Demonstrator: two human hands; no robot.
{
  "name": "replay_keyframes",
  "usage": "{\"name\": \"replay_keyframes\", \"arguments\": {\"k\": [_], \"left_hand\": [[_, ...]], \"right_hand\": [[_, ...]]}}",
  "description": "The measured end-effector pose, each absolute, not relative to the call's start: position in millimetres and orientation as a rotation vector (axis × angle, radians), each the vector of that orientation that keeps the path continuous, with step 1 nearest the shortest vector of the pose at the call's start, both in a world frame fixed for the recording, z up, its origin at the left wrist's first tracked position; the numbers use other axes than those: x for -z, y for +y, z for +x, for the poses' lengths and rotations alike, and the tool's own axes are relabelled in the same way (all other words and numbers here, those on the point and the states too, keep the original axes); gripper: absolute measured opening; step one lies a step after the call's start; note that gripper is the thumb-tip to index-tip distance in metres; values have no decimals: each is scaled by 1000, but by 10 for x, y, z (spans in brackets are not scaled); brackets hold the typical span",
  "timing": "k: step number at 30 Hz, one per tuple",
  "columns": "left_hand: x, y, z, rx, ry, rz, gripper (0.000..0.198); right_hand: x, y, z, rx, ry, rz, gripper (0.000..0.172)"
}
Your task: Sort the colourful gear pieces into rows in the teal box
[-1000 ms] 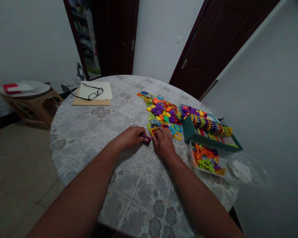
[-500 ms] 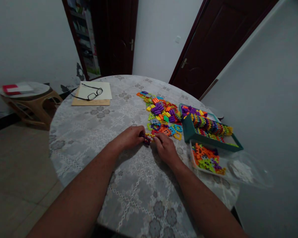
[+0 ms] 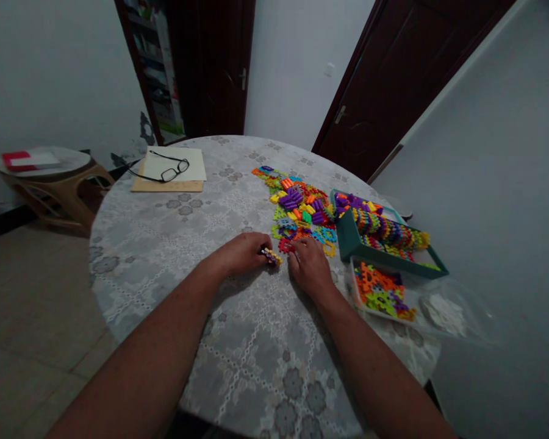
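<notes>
My left hand (image 3: pixel 246 252) pinches a small stack of plastic linking toy pieces (image 3: pixel 271 256), purple with yellow on its right side, just above the tablecloth. Its thumb and fingers close on the stack's left end. At the near edge of a loose pile of colourful linking pieces (image 3: pixel 302 210), my right hand (image 3: pixel 310 263) rests with its fingers bent and drawn together. A red linking piece (image 3: pixel 284 246) lies beside its fingertips; whatever may be under them is hidden. A gap separates the right hand from the stack.
Right of the pile stands a green box (image 3: pixel 366 253) with rows of linked pieces. In front of it sits a clear plastic tub (image 3: pixel 354 292) of loose pieces, with a transparent lid or bag (image 3: pixel 473 317) alongside. Eyeglasses (image 3: pixel 169 175) lie on papers (image 3: pixel 194 160) at the far left.
My right hand has let go of the yellow part of the stack and shifted slightly right, to the pile's edge. The stack stays in my left hand, turned to show its yellow side.
</notes>
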State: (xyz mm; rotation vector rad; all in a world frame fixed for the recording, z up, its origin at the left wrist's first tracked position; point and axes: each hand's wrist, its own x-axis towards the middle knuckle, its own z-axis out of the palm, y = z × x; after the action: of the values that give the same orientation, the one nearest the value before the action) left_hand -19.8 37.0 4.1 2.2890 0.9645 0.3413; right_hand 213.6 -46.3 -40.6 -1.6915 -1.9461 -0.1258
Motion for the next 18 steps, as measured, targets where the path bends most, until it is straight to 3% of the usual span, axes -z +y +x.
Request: {"name": "replay_keyframes", "arguments": {"k": [7, 15, 18], "left_hand": [[-22, 375, -205, -327, 960, 2242, 15], [23, 399, -183, -343, 974, 2276, 8], [41, 423, -189, -346, 960, 2276, 8]], "right_hand": [[434, -417, 2122, 204, -2056, -1771, 15], [363, -436, 2049, 177, -2143, -1800, 19], [313, -446, 2008, 166, -2158, -1781, 31]]}}
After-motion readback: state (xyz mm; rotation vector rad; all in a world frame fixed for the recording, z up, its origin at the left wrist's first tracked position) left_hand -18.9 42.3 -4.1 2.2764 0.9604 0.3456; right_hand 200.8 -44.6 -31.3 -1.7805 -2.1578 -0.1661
